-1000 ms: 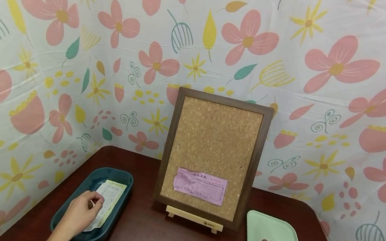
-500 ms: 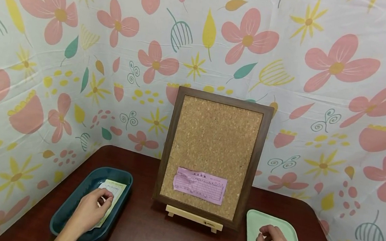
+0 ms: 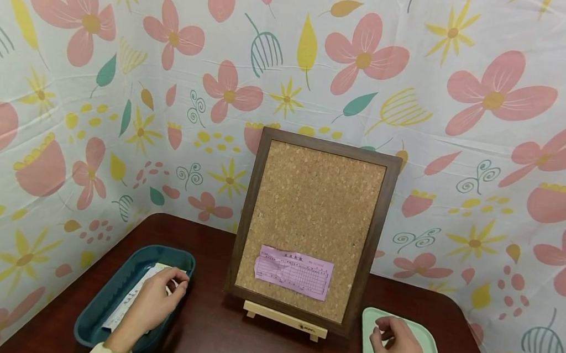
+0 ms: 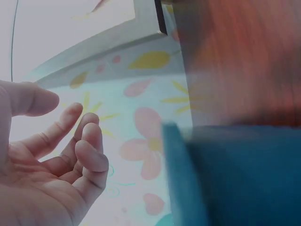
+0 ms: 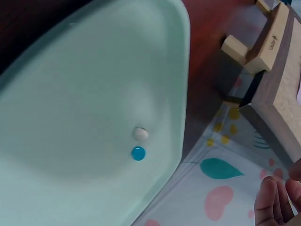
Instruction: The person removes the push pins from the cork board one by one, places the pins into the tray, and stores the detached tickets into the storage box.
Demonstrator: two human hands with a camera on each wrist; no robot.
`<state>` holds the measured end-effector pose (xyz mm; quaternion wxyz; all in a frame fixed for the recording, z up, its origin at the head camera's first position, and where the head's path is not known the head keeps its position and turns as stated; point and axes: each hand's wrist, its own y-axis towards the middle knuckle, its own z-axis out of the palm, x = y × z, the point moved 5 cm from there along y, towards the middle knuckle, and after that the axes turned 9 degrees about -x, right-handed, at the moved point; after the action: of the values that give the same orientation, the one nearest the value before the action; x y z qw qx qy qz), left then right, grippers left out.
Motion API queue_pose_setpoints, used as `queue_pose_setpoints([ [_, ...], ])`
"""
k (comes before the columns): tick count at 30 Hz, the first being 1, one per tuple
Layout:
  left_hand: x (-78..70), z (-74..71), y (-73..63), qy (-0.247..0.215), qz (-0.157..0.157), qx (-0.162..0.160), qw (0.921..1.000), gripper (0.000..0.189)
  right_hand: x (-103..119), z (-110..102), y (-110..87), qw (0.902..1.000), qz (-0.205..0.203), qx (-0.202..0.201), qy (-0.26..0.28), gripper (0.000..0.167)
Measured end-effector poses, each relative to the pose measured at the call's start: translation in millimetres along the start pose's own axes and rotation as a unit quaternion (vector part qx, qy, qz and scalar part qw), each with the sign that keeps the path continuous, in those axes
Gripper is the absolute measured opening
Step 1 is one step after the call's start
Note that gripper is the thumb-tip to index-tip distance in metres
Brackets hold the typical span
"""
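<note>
The left hand [image 3: 156,299] is loosely curled over a dark blue bin [image 3: 120,283], thumb and fingers apart, holding nothing. Below it lie paper slips [image 3: 125,309], partly hidden by it; being thin, they might come up together if grasped carelessly. The right hand [image 3: 401,349] is bent over a pale green tray [image 5: 84,94], thumb and forefinger close; whether they pinch anything, I cannot tell. In the tray beside it, a small round blue piece [image 5: 138,153] and a white one [image 5: 140,134] sit close together, so a clumsy pick could scatter them. Between the hands, farther off, a corkboard [image 3: 321,201] leans back on the surface [image 3: 220,343], bearing a pink slip [image 3: 292,271]; hard pressing might tip it.
</note>
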<state>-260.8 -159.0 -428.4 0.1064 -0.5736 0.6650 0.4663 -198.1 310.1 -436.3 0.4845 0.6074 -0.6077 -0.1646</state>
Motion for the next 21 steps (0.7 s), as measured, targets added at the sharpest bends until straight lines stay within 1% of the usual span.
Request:
queue_pose_setpoints([
  [3, -4.1, 4.3, 2.8, -0.004, -0.006, 0.008, 0.9999, 0.015, 5, 0, 3.2, 1.0, 0.005, 0.005, 0.005, 0.022],
  [7, -7.1, 9.8, 5.7, -0.006, -0.023, 0.019, 0.9995, 0.012, 11, 2, 7.8, 0.9997, 0.014, 0.016, 0.009, 0.022],
  [10, -9.5, 12.8, 8.3, -0.007, -0.019, 0.012, 0.9997, 0.012, 17, 4, 12.3, 0.9996, 0.008, 0.022, 0.012, 0.023],
  [15, -13.8, 17.7, 14.4, -0.011, -0.001, -0.005, 0.9999, 0.013, 24, 7, 19.6, 0.9994, -0.009, 0.025, 0.02, 0.023],
  [17, -15.7, 20.7, 16.7, -0.016, 0.002, -0.006, 0.9999, 0.013, 28, 8, 21.7, 0.9992, -0.017, 0.023, 0.028, 0.023],
  [21, -19.7, 27.4, 18.8, -0.028, -0.003, 0.007, 0.9996, 0.013, 35, 11, 26.2, 0.9982, -0.032, 0.017, 0.049, 0.024],
])
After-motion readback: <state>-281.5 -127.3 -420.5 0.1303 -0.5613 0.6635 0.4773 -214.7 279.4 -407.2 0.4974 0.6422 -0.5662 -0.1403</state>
